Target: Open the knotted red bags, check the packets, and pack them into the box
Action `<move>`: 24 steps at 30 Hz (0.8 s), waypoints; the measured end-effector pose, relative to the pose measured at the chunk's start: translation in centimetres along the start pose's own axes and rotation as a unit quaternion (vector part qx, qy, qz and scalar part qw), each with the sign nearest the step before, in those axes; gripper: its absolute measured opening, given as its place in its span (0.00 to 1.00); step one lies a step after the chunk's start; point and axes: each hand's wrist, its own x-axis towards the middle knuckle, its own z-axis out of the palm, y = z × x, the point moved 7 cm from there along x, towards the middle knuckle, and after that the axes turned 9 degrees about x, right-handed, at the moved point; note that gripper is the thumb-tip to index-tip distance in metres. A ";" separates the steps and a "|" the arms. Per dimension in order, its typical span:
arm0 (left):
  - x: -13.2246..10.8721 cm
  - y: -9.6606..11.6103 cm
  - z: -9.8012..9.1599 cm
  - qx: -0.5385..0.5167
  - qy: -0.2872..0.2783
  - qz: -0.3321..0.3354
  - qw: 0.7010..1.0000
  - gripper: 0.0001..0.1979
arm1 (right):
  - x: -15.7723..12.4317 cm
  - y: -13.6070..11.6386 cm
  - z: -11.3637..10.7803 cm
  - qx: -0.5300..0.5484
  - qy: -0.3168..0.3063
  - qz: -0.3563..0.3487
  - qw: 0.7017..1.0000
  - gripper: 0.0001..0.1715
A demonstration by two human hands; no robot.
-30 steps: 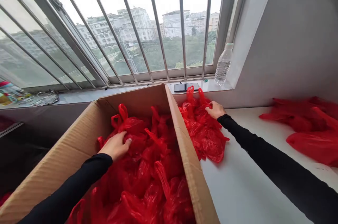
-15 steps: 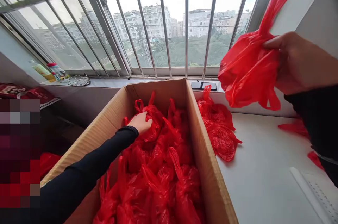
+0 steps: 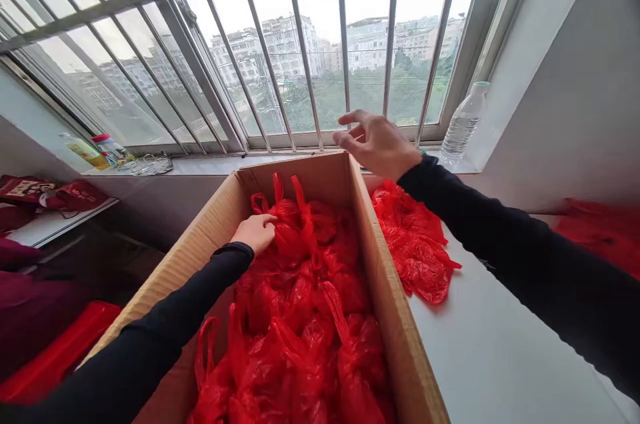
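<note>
A long cardboard box [image 3: 395,317] lies in front of me, filled with several knotted red plastic bags [image 3: 305,317]. My left hand [image 3: 256,233] rests on the bags near the box's far end, its fingers curled onto one of them. My right hand [image 3: 377,144] hovers over the box's far right corner with spread fingers and nothing in it. A small heap of red bags [image 3: 417,247] lies on the white table [image 3: 490,357] just right of the box.
A barred window fills the back. On its sill stand a clear water bottle [image 3: 461,124] at right and small bottles [image 3: 93,149] at left. More red plastic [image 3: 603,231] lies at the table's far right. A red bin [image 3: 55,351] sits low at left.
My right hand had lifted a red bag from the table heap up high; now that hand is empty and open over the box's far end. My left hand has stayed on the bags.
</note>
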 end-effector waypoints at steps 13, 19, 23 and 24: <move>-2.5 6.9 2.4 0.151 0.032 0.231 0.961 0.24 | -11.2 26.6 -7.6 -0.281 0.017 0.379 0.882 0.20; -3.2 7.1 -0.8 0.213 0.045 0.283 0.934 0.22 | -13.3 30.6 -7.5 -0.298 0.034 0.420 0.857 0.22; -3.8 8.3 -1.7 0.243 0.038 0.320 0.915 0.14 | -13.1 30.0 -10.3 -0.283 0.061 0.410 0.865 0.19; -3.9 8.4 -1.6 0.247 0.029 0.325 0.913 0.14 | -12.9 29.4 -11.3 -0.280 0.077 0.400 0.869 0.19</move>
